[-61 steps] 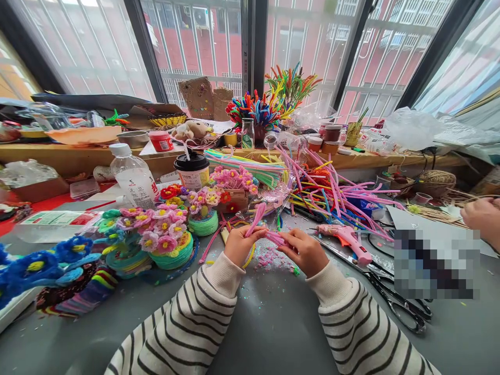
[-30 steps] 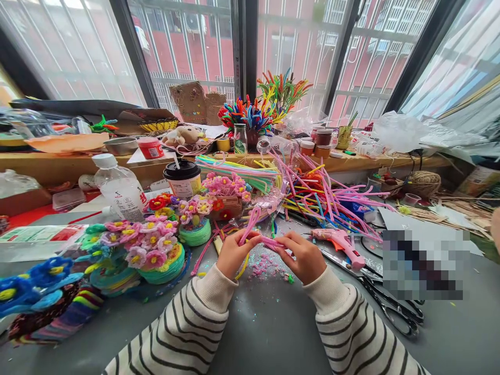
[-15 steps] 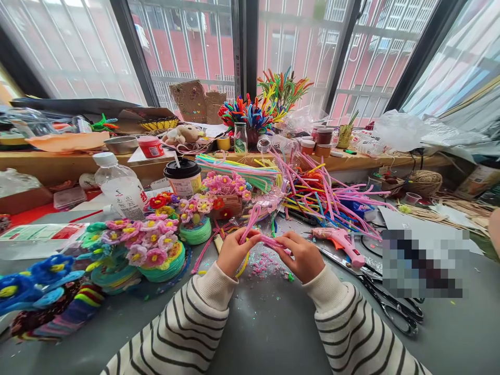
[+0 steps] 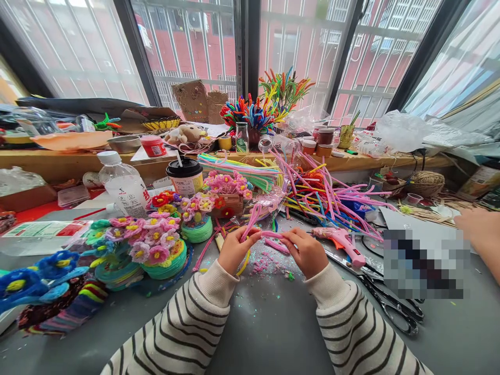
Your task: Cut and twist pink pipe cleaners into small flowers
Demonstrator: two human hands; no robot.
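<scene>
Between my two hands runs a pink pipe cleaner (image 4: 271, 234), with a bent loop sticking up above my left hand (image 4: 236, 249). The left fingers are closed on it near the loop. My right hand (image 4: 307, 251) pinches the strand's other side between thumb and fingertips. Under the strand, another short pink piece (image 4: 276, 246) lies on the table among pink scraps and glitter (image 4: 262, 264). To the right of my right hand lies a pink glue gun (image 4: 340, 242), with black-handled scissors (image 4: 390, 307) nearer to me.
Pipe-cleaner flowers in round pots (image 4: 164, 260) crowd the left, beside a plastic bottle (image 4: 124, 185) and a lidded cup (image 4: 186, 176). Loose pipe cleaners (image 4: 324, 192) pile up ahead. Another person's hand (image 4: 482, 237) reaches in at the right, over grey paper (image 4: 414, 224).
My right hand has shifted slightly right along the pink strand, and the short piece beneath shows separately. The other person's hand has come further into view from the right.
</scene>
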